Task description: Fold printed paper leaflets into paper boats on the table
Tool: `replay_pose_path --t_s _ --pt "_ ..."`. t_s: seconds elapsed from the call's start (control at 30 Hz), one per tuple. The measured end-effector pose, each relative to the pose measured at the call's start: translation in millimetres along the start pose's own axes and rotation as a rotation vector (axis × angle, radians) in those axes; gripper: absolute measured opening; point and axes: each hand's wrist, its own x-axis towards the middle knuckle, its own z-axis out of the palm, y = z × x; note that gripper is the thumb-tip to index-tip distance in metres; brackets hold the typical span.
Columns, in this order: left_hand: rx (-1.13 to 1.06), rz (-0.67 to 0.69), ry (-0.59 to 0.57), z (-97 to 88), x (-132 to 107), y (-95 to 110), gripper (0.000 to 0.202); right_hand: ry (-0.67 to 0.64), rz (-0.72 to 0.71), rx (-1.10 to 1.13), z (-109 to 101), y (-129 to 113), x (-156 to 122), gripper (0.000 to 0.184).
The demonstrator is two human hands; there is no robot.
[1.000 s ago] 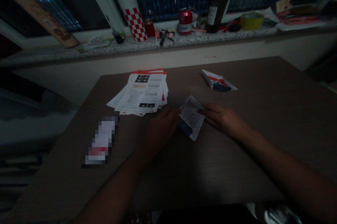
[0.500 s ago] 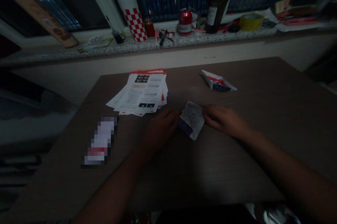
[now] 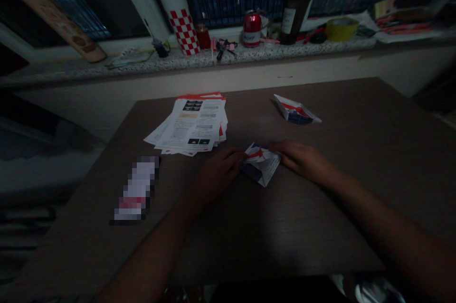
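Note:
Between my hands on the dark table is a small piece of folded paper (image 3: 262,170), white with dark blue and red print. Its top layer is partly lifted and bent open in the middle. My left hand (image 3: 226,165) pinches its left corner, and my right hand (image 3: 294,156) grips the right corner with bent fingers. Farther back on the right lies a folded paper boat (image 3: 297,112) in white, red and blue, apart from both hands.
A stack of printed sheets (image 3: 192,127) lies at the back left of the table (image 3: 320,236), with a pixelated phone (image 3: 137,189) nearer me. Along the granite windowsill (image 3: 142,66) stand a checkered bottle (image 3: 183,30), a red can (image 3: 251,30), a dark bottle (image 3: 290,18) and yellow tape (image 3: 340,30).
The paper's top part has opened and folded inward, so red and blue print now shows near its upper edge. My right hand has shifted slightly with it.

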Motion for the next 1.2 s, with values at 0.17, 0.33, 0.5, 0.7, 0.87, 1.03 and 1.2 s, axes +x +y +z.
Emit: replay_pose_path --t_s 0.17,0.33,0.5,0.7,0.87,1.03,1.2 --pt "-0.019 0.048 -0.039 0.4 -1.3 -4.1 0.039 -0.06 -0.046 0.045 0.6 3.5 -0.4 0.034" --pt "-0.019 0.054 -0.093 -0.6 -2.0 -2.1 0.046 -0.084 -0.066 0.053 1.8 5.2 -1.2 0.035" --pt "-0.006 0.055 -0.092 1.2 -4.0 -2.7 0.049 -0.111 -0.059 0.036 1.3 2.9 0.0 0.038" --pt "0.021 0.054 -0.111 2.8 -4.4 -1.9 0.045 -0.123 -0.064 0.021 1.7 1.5 0.9 0.041" --pt "0.017 0.003 -0.095 7.2 3.7 7.2 0.025 -0.142 -0.087 0.011 5.3 2.4 1.5 0.042" --pt "0.074 -0.002 -0.048 16.2 11.2 9.6 0.044 -0.118 -0.096 0.041 7.7 -0.8 3.1 0.042" --pt "0.124 0.027 -0.133 23.0 11.8 5.0 0.05 -0.144 -0.103 0.021 8.7 -1.8 3.6 0.04"
